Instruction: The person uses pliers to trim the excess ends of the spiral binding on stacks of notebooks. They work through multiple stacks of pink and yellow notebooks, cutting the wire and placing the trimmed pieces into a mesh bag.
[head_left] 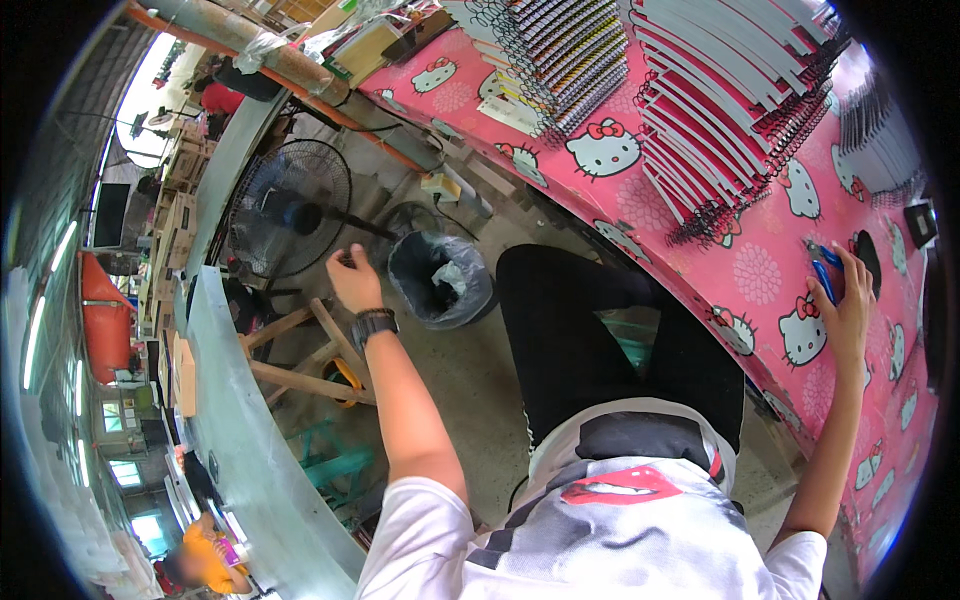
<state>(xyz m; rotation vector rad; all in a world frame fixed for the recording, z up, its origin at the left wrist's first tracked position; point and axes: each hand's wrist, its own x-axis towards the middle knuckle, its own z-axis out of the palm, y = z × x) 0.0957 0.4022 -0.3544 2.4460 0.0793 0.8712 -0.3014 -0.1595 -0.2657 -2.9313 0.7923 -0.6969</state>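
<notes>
My left hand, with a dark watch on its wrist, is held out to the left beside a bin lined with a dark plastic bag. Its fingers are loosely bent, the thumb stands apart, and nothing shows in it. On the pink table my right hand has its fingers around a small pair of blue-handled pliers, whose jaws point away from me. A black rounded object lies right beside that hand.
Stacks of spiral-bound books and white-page bundles with black wire coils cover the far part of the pink patterned table. A black fan stands left of the bin. A long grey-green table runs along the left; a person in orange is beyond it.
</notes>
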